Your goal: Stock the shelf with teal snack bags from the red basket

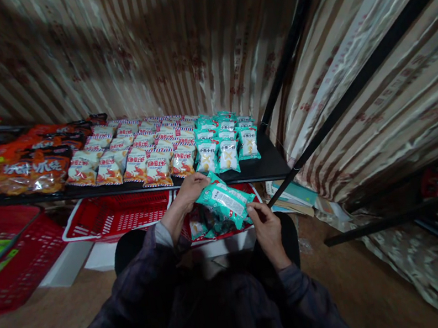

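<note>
A teal snack packet [227, 200] is held between both hands, back side up, just below the front edge of the black shelf [265, 166]. My left hand [191, 187] grips its upper left corner. My right hand [266, 224] pinches its lower right end. Under the packet stands a red basket [216, 226] with more teal packets inside. On the shelf lie rows of teal packets [226, 143] and, to their left, rows of red-and-white snack packets [137, 152].
Large orange snack bags [22, 166] fill the shelf's left end. An empty red basket [116, 215] sits under the shelf, and other red baskets [6, 250] stand at far left. Striped curtains hang behind, black shelf bars [356, 79] cross at right, and books [291, 194] lie on the floor.
</note>
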`<state>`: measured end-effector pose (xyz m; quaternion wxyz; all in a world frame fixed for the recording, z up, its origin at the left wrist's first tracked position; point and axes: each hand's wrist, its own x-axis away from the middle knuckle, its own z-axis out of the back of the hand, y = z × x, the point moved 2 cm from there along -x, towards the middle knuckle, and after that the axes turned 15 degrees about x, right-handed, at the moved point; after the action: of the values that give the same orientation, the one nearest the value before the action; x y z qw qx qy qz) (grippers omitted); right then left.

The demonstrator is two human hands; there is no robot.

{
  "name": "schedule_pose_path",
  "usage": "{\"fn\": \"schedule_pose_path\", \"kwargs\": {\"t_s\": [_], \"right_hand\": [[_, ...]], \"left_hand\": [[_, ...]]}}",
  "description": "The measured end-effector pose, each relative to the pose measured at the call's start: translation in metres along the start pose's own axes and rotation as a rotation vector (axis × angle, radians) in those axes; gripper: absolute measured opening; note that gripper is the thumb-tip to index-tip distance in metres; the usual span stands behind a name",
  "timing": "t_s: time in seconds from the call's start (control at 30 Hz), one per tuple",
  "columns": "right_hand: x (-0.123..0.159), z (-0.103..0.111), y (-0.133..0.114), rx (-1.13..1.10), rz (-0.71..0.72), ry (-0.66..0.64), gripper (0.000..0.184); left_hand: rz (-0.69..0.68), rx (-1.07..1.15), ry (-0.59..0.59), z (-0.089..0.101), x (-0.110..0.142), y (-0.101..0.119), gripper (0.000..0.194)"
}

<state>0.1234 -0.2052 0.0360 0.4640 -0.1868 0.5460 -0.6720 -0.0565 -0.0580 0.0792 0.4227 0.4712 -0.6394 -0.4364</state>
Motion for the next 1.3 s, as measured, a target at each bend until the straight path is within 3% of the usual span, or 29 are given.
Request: {"fn": "schedule_pose_path", "kwargs": {"t_s": [0.1,0.23,0.4,0.53,0.67,0.9,1.03,1.3], "right_hand": [[-0.002,-0.005,0.006,-0.119,-0.099,-0.007,0.028],[-0.004,-0.008,0.014,-0.249,-0.208,0.0,0.044],[-0.004,-0.007,0.013,-0.224,-0.178,0.003,0.046],[0.0,-0.003,0.0,-0.092,-0.054,0.039,0.024],[0.007,0.005,-0.019,0.154,0.233,0.137,0.012],[0.018,0.007,-0.037,0.374,0.698,0.137,0.033],[0.022,0.005,-0.034,0.419,0.768,0.137,0.039],[0.03,-0.009,-0.024,0.52,0.856,0.114,0.04]], "left_hand": [[0.019,0.056,-0.02,0.002,0.0,-0.003,0.021],[0.022,0.071,-0.079,0.006,0.0,-0.006,0.025],[-0.073,0.066,-0.073,0.009,0.002,-0.004,0.026],[-0.126,0.104,-0.044,0.008,0.004,-0.005,0.028],[-0.188,0.168,0.014,0.007,0.008,-0.008,0.024],[0.02,0.506,-0.018,-0.006,0.023,-0.013,0.028],[0.093,0.669,-0.008,-0.012,0.026,-0.013,0.022],[0.065,0.503,0.01,-0.021,0.027,-0.015,0.028]]}}
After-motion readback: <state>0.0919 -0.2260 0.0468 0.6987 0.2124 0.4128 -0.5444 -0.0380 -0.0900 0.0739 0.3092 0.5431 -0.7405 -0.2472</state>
